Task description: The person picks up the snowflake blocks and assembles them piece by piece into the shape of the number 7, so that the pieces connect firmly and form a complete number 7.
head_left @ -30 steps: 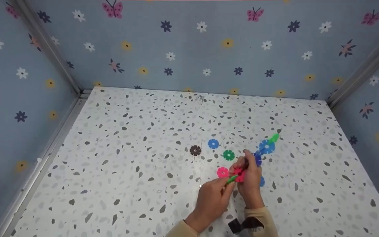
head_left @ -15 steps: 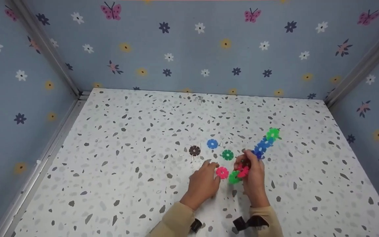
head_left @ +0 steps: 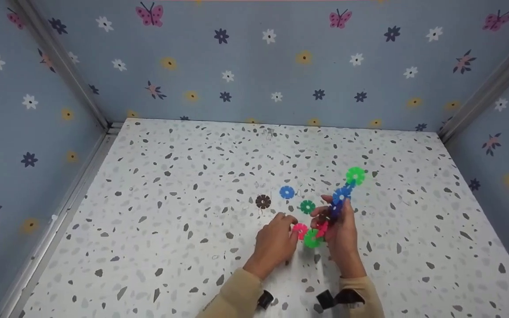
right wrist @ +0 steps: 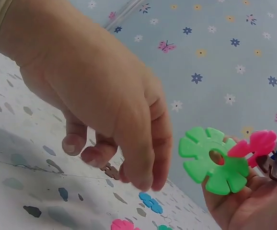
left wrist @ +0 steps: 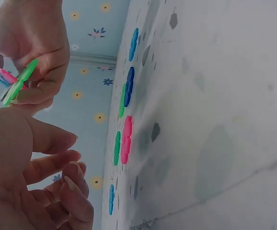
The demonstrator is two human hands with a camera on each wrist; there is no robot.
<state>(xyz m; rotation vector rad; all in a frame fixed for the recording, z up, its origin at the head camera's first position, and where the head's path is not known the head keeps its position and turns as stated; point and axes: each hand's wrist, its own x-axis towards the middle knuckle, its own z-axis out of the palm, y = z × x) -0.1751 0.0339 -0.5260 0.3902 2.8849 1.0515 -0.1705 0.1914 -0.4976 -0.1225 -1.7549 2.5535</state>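
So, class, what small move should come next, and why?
Probably lower the left hand and pinch the loose pink disc: that hand looks empty and is close to it, while the right hand holds a chain of joined discs whose nearer green end disc shows free slots.

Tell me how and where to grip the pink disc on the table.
Probably pinch the pink disc by opposite edges of its notched rim, left hand coming from above and its left: it lies flat, and the right hand holds a disc chain to its right.

Both hands [left wrist: 14,172] above a speckled tabletop [left wrist: 210,120], a green disc [left wrist: 20,83] in the right one's grip
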